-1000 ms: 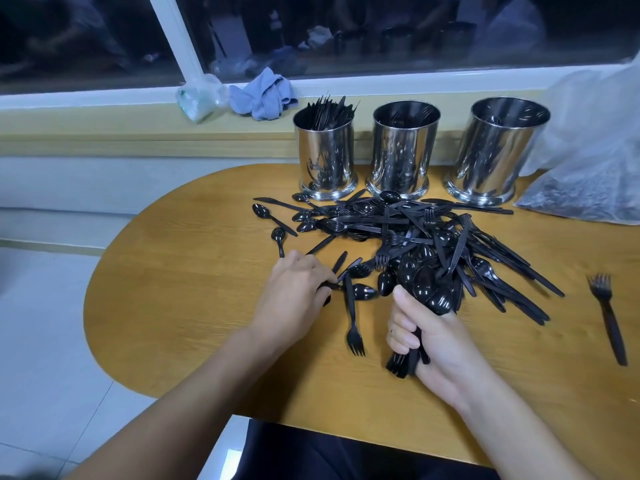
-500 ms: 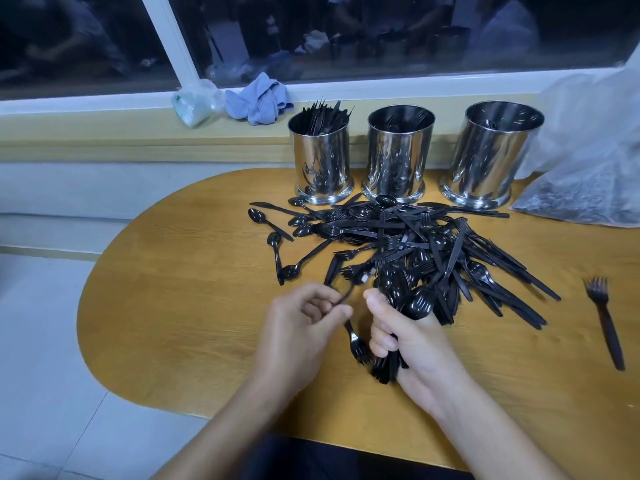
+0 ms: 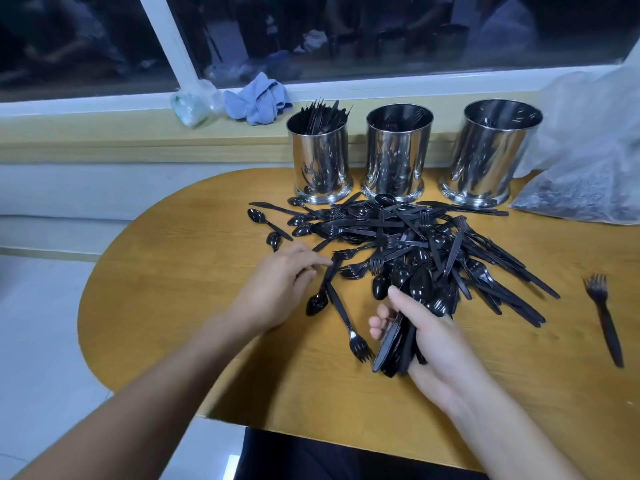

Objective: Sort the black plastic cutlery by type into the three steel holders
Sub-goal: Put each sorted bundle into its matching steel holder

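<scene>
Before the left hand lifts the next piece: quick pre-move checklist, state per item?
1. Left hand has a piece: ok, its fingers touch a black handle at the near edge of the pile; whether the grip is closed, cannot tell.
2. Type of that piece: cannot tell, the ends overlap other cutlery.
3. Right hand keeps its bundle: ok, fingers curled round it.
4. Bundle is one type only: cannot tell, mostly hidden by the fingers.
5. Room in the holders: left holder looks full, not ok; middle holder and right holder have room, ok.
6. Strays: lone fork lies apart on the right, not ok.
</scene>
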`<action>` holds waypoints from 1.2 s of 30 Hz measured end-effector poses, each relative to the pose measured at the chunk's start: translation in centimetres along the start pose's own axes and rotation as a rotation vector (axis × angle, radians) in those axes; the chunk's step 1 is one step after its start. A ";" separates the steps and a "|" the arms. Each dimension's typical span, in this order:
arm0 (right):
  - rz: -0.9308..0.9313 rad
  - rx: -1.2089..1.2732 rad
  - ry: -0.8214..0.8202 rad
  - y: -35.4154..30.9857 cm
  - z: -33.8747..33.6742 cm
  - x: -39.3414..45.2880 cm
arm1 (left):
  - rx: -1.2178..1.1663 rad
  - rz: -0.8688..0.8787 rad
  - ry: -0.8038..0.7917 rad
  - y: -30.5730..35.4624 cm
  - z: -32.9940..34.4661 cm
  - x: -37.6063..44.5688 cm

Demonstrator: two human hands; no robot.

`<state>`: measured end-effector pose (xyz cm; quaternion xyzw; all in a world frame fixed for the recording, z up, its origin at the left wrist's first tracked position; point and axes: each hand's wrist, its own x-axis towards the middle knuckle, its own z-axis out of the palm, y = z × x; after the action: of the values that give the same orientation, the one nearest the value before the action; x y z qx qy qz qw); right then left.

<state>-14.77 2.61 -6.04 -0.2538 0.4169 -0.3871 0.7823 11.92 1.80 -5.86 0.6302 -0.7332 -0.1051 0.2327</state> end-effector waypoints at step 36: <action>-0.246 -0.060 -0.103 1.1 -0.4 1.1 | -0.503 -0.143 0.021 6.7 0.0 -1.1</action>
<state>-14.32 2.33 -7.50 -0.3457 0.3531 -0.4540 0.7414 6.12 4.06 -3.07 0.6038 -0.6352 -0.2939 0.3815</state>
